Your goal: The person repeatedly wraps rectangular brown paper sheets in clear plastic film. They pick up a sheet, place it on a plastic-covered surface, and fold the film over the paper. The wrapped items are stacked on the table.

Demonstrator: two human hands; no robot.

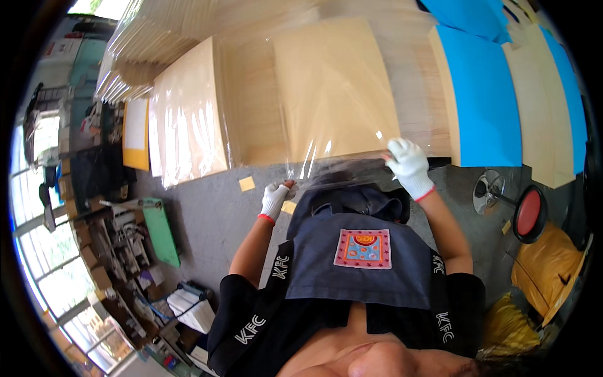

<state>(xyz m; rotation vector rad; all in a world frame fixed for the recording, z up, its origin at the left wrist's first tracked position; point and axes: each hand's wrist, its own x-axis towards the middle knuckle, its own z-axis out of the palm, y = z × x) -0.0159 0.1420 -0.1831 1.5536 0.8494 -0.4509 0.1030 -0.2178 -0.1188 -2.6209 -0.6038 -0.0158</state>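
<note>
A flat tan board (336, 88) lies on the table in front of me, inside or under a clear plastic bag (314, 168) whose near end hangs past the table edge. In a white glove with bare fingertips, my left hand (274, 198) pinches the bag's near left corner. My right hand (409, 166), gloved the same way, is closed on the bag's near right corner, beside the board's lower right corner. Between the hands the plastic is stretched and catches the light. Whether the board sits fully within the bag I cannot tell.
Plastic-covered tan boards (191, 119) are stacked left of the work, with a taller pile (147, 47) behind. On the right stand a blue-topped stack (483, 100) and more tan boards (540, 107). A red round stool (531, 213) and a green panel (161, 231) are below table height.
</note>
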